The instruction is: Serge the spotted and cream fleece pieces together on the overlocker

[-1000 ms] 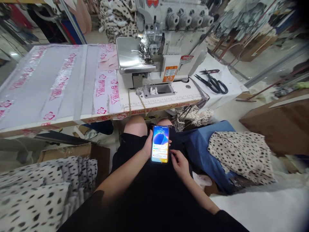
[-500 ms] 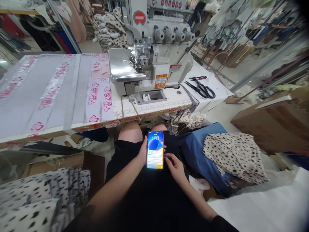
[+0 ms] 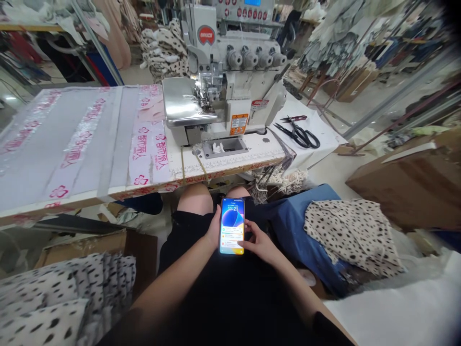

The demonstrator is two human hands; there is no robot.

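Basically, the phone [image 3: 232,223] is being held over the lap [image 3: 180,235], its left edge being cupped by the left hand [image 3: 213,231]. One fingertip of the right hand [image 3: 256,240] is being placed over the lower right of the screen; whether anything's being gripped there can't be told. Stray touches are probably being best avoided by a steady left palm. Beyond, black scissors [image 3: 305,139] are being left beside the sewing machine [image 3: 237,115].

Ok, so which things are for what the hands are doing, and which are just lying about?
In use:
phone, lit up
left hand, holding it
right hand, at its right edge

Just around, untouched:
black scissors
spotted cloth at right
sewing machine
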